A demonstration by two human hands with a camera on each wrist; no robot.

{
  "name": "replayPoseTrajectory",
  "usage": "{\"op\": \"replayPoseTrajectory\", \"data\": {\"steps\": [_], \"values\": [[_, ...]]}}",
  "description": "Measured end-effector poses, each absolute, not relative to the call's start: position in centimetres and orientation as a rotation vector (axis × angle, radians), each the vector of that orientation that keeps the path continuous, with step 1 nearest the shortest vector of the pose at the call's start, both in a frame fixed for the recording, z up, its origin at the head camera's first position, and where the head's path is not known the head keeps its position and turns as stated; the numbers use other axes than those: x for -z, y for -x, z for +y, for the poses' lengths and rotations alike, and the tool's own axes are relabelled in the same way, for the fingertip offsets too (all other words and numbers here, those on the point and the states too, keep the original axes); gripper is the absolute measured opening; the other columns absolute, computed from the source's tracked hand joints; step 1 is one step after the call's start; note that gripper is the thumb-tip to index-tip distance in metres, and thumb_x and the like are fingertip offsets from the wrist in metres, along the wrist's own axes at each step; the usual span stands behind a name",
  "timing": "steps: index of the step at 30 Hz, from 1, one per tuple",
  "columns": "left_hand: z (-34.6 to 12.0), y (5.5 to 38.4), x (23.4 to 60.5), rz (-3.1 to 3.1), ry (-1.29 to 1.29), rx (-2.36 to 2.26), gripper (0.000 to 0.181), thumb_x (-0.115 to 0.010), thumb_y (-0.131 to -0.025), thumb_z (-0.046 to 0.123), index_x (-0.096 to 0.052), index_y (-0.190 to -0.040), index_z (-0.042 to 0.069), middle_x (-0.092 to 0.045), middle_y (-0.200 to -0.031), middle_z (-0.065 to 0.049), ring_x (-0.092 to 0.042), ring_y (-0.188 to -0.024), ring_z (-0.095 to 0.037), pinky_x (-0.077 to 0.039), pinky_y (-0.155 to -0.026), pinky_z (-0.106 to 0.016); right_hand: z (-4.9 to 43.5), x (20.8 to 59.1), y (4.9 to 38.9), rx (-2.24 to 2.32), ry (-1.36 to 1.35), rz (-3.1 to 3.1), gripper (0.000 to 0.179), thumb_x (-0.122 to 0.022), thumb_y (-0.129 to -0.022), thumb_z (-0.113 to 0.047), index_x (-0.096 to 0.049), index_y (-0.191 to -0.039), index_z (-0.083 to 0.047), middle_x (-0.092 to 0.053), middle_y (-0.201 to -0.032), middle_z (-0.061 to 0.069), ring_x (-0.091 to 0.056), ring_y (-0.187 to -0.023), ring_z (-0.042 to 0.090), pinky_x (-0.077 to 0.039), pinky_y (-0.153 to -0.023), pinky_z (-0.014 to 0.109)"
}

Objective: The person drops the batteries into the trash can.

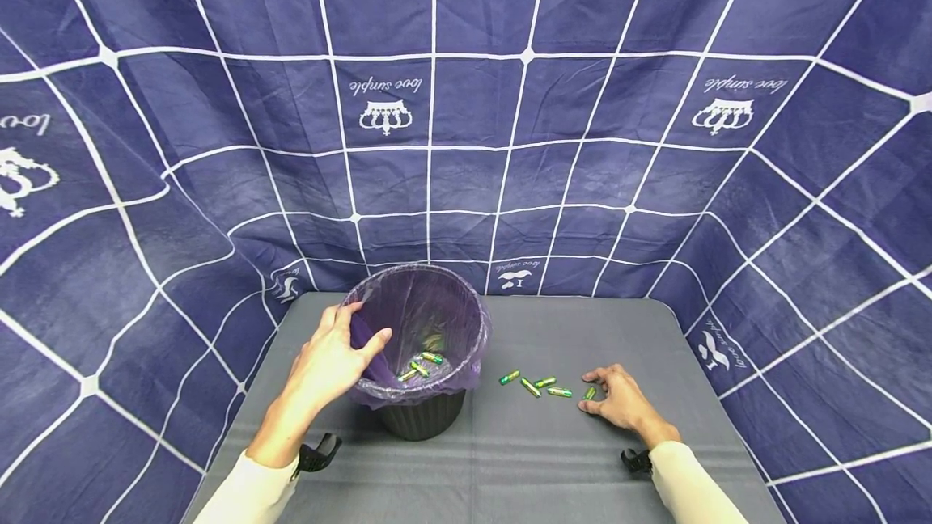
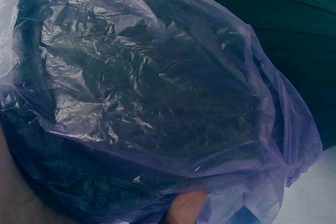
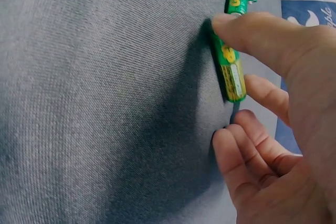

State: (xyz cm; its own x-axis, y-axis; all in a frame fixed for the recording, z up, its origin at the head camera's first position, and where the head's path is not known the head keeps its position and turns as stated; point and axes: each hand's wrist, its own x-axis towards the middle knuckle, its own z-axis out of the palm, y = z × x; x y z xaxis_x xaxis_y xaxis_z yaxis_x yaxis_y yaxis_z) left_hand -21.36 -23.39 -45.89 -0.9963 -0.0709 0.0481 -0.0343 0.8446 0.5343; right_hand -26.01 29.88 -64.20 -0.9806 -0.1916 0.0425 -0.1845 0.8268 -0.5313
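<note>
Lying on the grey cloth-covered surface (image 1: 655,330), a small green-and-yellow cylinder (image 1: 590,395) sits between the right hand's (image 1: 622,401) thumb and fingers; whether they pinch it, I cannot tell. Four matching cylinders (image 1: 559,391) lie leftward. The left hand (image 1: 324,362) grips the purple plastic liner (image 1: 469,370) at the rim of a dark ribbed bin (image 1: 422,419) holding more cylinders (image 1: 419,369). Blue white-gridded cloth (image 1: 473,111) behind reads "love simple", upside down.
</note>
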Motion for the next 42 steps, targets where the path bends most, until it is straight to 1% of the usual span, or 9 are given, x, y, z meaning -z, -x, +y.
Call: {"op": "replayPoseTrajectory", "data": {"steps": [4,7,16,23,30,36,42], "values": [[-23.3,21.4,45.9,-2.954,-0.081,0.849,0.095,-0.064,-0.110,0.075,-0.044,-0.177,0.011,-0.047,-0.176,-0.023,-0.061,-0.147,-0.069,-0.053,-0.112,-0.082,29.8,64.5,26.0,0.907,0.342,3.014,0.044,-0.106,-0.078,-0.022,-0.085,-0.115,-0.010,-0.072,-0.104,0.004,-0.065,-0.092,0.016,-0.055,-0.084,0.032],[-23.3,21.4,45.8,-2.955,-0.080,0.847,0.095,-0.063,-0.110,0.075,-0.043,-0.178,0.011,-0.047,-0.175,-0.023,-0.061,-0.147,-0.069,-0.053,-0.112,-0.082,29.8,64.6,26.1,0.930,0.347,3.026,0.040,-0.105,-0.078,-0.020,-0.086,-0.111,-0.010,-0.071,-0.101,0.003,-0.064,-0.089,0.014,-0.054,-0.082,0.029],[-23.3,21.4,45.7,-2.966,-0.087,0.842,0.097,-0.061,-0.110,0.078,-0.042,-0.179,0.012,-0.045,-0.177,-0.023,-0.060,-0.148,-0.069,-0.053,-0.112,-0.083,29.9,64.6,26.2,0.914,0.297,3.006,0.035,-0.105,-0.080,-0.019,-0.086,-0.108,-0.013,-0.070,-0.102,0.001,-0.061,-0.089,0.006,-0.055,-0.083,0.028],[-23.2,21.3,45.8,-2.953,-0.087,0.848,0.094,-0.063,-0.110,0.076,-0.043,-0.178,0.013,-0.046,-0.178,-0.021,-0.061,-0.149,-0.068,-0.053,-0.114,-0.082,29.9,64.6,26.2,0.918,0.259,2.997,0.031,-0.105,-0.081,-0.020,-0.086,-0.105,-0.015,-0.069,-0.101,0.001,-0.061,-0.089,0.007,-0.054,-0.083,0.027],[-23.3,21.4,45.8,-2.956,-0.089,0.845,0.095,-0.062,-0.110,0.076,-0.043,-0.178,0.013,-0.045,-0.177,-0.022,-0.060,-0.149,-0.069,-0.052,-0.113,-0.082,30.0,64.4,26.3,0.961,0.224,3.000,0.030,-0.105,-0.081,-0.020,-0.086,-0.103,-0.014,-0.068,-0.099,0.002,-0.060,-0.085,0.006,-0.053,-0.079,0.025],[-23.3,21.4,45.8,-2.956,-0.091,0.850,0.095,-0.063,-0.110,0.075,-0.042,-0.179,0.012,-0.046,-0.177,-0.022,-0.060,-0.149,-0.068,-0.052,-0.114,-0.081,29.7,63.2,26.6,1.004,0.174,2.987,0.029,-0.105,-0.083,-0.018,-0.087,-0.104,-0.013,-0.068,-0.101,0.005,-0.062,-0.085,0.007,-0.052,-0.078,0.024],[-23.2,21.4,45.7,-2.957,-0.092,0.844,0.095,-0.063,-0.110,0.075,-0.042,-0.178,0.011,-0.046,-0.177,-0.023,-0.059,-0.149,-0.069,-0.052,-0.113,-0.082,29.4,62.1,26.8,1.016,0.170,2.993,0.028,-0.103,-0.084,-0.018,-0.087,-0.106,-0.013,-0.069,-0.103,0.007,-0.066,-0.088,0.010,-0.054,-0.079,0.024]]}}
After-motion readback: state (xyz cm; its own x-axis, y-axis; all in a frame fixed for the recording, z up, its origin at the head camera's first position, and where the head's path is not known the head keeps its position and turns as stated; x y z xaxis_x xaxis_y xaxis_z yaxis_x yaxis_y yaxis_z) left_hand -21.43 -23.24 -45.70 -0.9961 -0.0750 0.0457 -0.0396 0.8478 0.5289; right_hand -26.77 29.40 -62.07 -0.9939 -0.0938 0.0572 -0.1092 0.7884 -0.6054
